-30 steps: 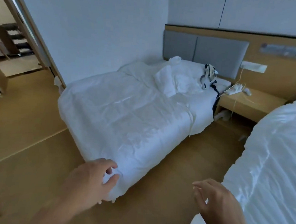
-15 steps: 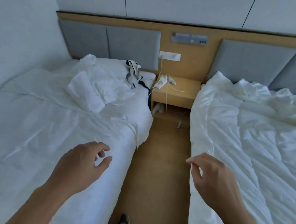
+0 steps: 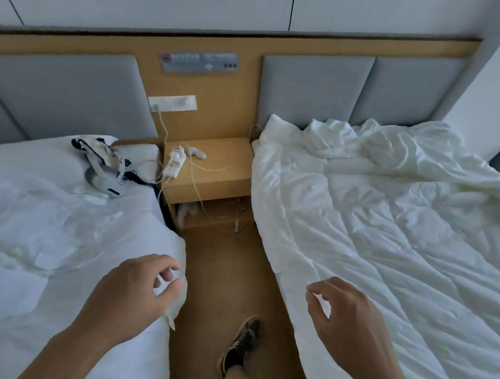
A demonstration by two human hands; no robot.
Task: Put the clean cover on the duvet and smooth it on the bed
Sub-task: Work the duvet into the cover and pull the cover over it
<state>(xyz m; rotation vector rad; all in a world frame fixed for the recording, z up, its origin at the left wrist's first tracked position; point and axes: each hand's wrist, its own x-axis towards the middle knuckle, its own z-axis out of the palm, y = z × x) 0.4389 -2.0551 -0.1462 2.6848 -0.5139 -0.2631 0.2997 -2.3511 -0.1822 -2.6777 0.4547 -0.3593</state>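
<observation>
Two beds flank a narrow aisle. A rumpled white duvet covers the right bed, bunched up near its grey headboard. The left bed is covered in white bedding with creases. My left hand hovers over the left bed's inner edge, fingers loosely curled, holding nothing. My right hand hangs over the near edge of the right duvet, fingers loosely curled and empty.
A wooden nightstand between the beds carries a white power strip with trailing cables. A black-and-white headset lies on the left bed near its headboard. My shoe stands on the wooden floor of the aisle.
The view has swung right from the left bed and moved forward into the aisle between both beds. Both hands stay raised and empty.
</observation>
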